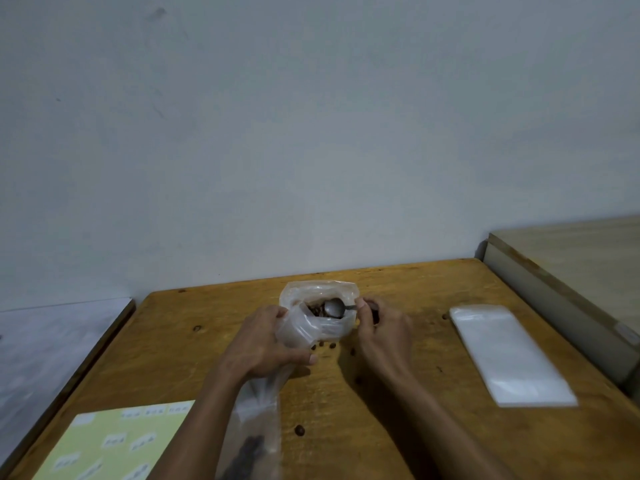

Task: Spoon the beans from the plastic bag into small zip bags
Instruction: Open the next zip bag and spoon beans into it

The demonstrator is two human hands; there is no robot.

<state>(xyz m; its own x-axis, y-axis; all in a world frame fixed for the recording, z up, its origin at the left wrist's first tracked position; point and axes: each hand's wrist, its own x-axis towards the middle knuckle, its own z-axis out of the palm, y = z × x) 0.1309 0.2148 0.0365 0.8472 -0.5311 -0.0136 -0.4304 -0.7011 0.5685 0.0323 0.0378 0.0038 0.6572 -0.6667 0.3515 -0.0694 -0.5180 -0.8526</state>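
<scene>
A clear plastic bag (320, 291) with brown beans (314, 310) stands open at the table's middle. A metal spoon (333, 307) has its bowl inside that bag's mouth; my right hand (382, 332) pinches its handle at the bag's right side. My left hand (265, 344) grips a long clear zip bag (266, 403) just left of the bean bag. The zip bag runs back under my left forearm, with a dark clump of beans (250, 452) at its near end. Its mouth lies beside the bean bag.
A stack of flat clear zip bags (509, 355) lies on the wooden table (398, 427) at the right. Loose beans (299, 430) are scattered near my hands. A yellow label sheet (114, 441) sits at the near left. A pale side surface (571, 261) adjoins on the right.
</scene>
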